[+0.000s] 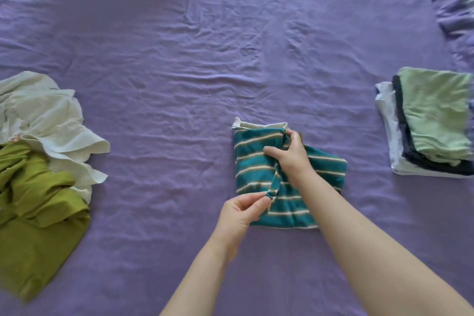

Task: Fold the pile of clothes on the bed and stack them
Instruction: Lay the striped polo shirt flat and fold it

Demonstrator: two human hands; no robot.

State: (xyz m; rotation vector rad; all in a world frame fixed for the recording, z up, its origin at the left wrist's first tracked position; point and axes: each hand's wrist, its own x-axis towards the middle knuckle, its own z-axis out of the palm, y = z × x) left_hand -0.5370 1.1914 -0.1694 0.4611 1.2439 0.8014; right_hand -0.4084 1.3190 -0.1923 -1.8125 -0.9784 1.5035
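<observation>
Wide bare purple bed [179, 72] between heaps, teal striped shirt [256, 164] half-folded, pinched by left hand [239, 215], gripped by right hand [289, 156]

Under the right hand [289, 159] part of the striped shirt [259, 169] is hidden. Far right of it, the folded stack [433, 120] blurs and runs off the edge. Far left of the left hand [241, 215], the edge cuts the unfolded pile [38, 161]
</observation>
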